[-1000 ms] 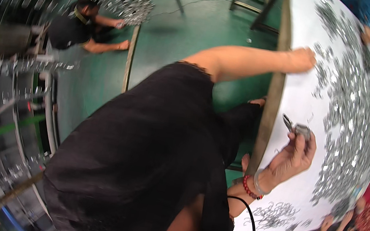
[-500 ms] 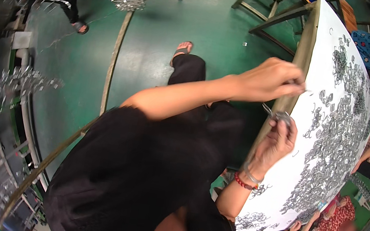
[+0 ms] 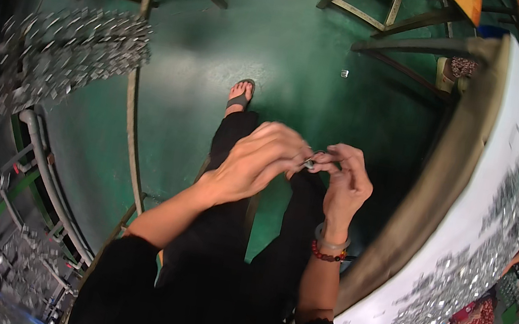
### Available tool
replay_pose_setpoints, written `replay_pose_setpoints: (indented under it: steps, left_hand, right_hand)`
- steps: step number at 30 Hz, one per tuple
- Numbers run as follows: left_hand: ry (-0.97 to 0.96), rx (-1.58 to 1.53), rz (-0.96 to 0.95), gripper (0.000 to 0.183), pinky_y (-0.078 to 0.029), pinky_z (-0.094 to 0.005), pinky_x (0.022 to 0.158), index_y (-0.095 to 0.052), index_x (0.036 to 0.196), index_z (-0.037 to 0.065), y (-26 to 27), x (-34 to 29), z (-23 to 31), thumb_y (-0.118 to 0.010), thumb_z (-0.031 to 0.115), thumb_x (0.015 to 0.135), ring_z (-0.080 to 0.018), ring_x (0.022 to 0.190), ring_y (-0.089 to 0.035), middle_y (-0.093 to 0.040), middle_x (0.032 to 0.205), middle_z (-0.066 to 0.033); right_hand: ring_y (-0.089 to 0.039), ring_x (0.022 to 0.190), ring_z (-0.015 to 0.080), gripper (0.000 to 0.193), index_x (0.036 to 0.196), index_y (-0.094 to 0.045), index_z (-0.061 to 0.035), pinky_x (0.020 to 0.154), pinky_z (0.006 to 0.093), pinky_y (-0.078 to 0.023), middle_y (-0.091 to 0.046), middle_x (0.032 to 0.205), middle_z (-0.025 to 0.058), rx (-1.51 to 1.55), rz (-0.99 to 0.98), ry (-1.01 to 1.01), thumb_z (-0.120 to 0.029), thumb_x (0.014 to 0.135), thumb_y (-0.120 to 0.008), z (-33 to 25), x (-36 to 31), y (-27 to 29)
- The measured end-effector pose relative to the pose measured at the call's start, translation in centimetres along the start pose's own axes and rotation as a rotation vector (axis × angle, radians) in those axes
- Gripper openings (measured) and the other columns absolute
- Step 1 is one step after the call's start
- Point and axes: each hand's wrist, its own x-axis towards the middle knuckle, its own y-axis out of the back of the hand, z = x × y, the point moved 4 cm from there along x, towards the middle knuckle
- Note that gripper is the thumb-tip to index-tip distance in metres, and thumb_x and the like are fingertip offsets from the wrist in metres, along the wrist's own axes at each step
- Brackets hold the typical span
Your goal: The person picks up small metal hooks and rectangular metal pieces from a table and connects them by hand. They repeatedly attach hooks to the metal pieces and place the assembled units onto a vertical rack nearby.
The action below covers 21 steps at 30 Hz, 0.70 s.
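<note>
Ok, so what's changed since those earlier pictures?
The left hand and right hand moved left, away from the white table, and now meet at a small metal piece, blurred. The view shifted too. Metal pieces still cover much of the table; the red bracelet stays on.

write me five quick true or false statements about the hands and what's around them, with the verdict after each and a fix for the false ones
1. The left hand and right hand are close together, with a small metallic piece at their fingertips. True.
2. The red beaded bracelet is on the left wrist. False; it is on the right one.
3. The white-topped table stands to the person's right. True.
4. The shiny pieces on the table are in one neat stack. False; they lie scattered across it.
5. The floor under the sandalled foot is bright red. False; it is green.
</note>
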Motion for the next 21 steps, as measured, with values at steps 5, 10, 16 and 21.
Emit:
replay_pose_setpoints:
  steps: [5, 10, 16, 21]
  left_hand:
    - [0.097, 0.033, 0.063, 0.012, -0.047, -0.0450, 0.082, -0.058, 0.081, 0.003, -0.7, 0.2, -9.7, -0.064, -0.004, 0.074, -0.0270, 0.083, -0.062, -0.066, 0.088, -0.0113]
    - [0.254, 0.056, 0.065, 0.007, -0.046, -0.0476, 0.082, -0.059, 0.079, 0.005, -0.1, -2.2, -18.8, -0.064, 0.002, 0.075, -0.0260, 0.083, -0.063, -0.067, 0.090, -0.0102]
    - [0.559, 0.115, -0.030, 0.016, -0.043, -0.0455, 0.084, -0.057, 0.077, 0.017, 2.0, -5.7, -23.3, -0.064, 0.030, 0.082, -0.0196, 0.089, -0.060, -0.066, 0.091, 0.0005]
    - [0.616, 0.103, -0.049, 0.011, -0.044, -0.0418, 0.085, -0.057, 0.080, 0.020, 1.7, -6.9, -23.1, -0.066, 0.027, 0.079, -0.0163, 0.089, -0.059, -0.066, 0.093, 0.0039]
  right_hand:
    - [-0.059, 0.070, 0.0162, 0.034, 0.123, -0.051, 0.0054, 0.059, 0.0291, -0.053, -0.059, 0.082, 0.0100, 0.105, 0.405, -0.467, -0.012, 0.094, -0.054, 20.9, 12.0, 12.4]
    - [-0.057, 0.058, 0.0166, 0.042, 0.132, -0.041, 0.0025, 0.053, 0.0302, -0.055, -0.057, 0.079, 0.0089, -0.104, 0.471, -0.687, -0.009, 0.093, -0.052, 40.9, 21.1, 22.3]
    - [-0.059, 0.059, 0.0226, 0.047, 0.121, -0.041, -0.0005, 0.059, 0.0389, -0.061, -0.052, 0.087, 0.0118, -0.345, 0.485, -0.677, -0.029, 0.090, -0.061, 52.9, 29.0, 28.4]
    - [-0.062, 0.062, 0.0260, 0.035, 0.115, -0.040, 0.0027, 0.056, 0.0399, -0.060, -0.052, 0.096, 0.0184, -0.645, 0.574, -0.596, -0.008, 0.087, -0.057, 55.2, 29.3, 27.9]
